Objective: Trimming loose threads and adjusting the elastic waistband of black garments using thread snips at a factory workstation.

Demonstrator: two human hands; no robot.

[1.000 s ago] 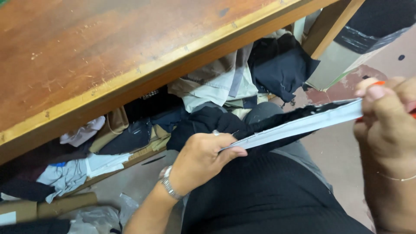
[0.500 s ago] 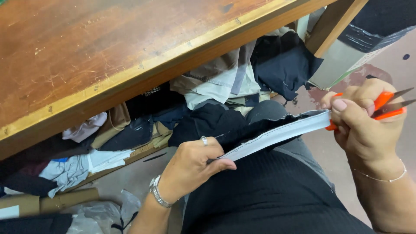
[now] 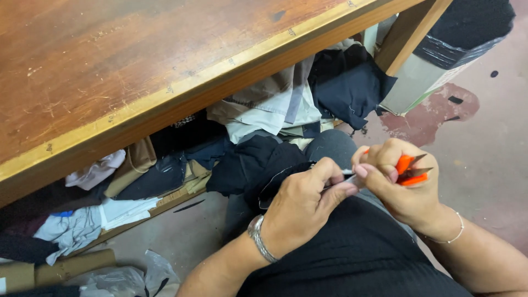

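Left hand pinches black fabric piece with white edge strip over lap. Right hand closed around small orange-handled thread snips, touching strip. Wooden surface above; heaped cloth scraps beneath.

Your two forearms are bare, with no sleeves visible on them. On your left hand side, you wear a silver metal watch band around the wrist; it looks like a band made of links and it sits tight. On one finger of this hand there is a thin ring, but it is too small to see clearly. On the wrist of your right hand you wear a thin, fine bracelet, light in colour. You wear a black ribbed garment, and grey trousers.
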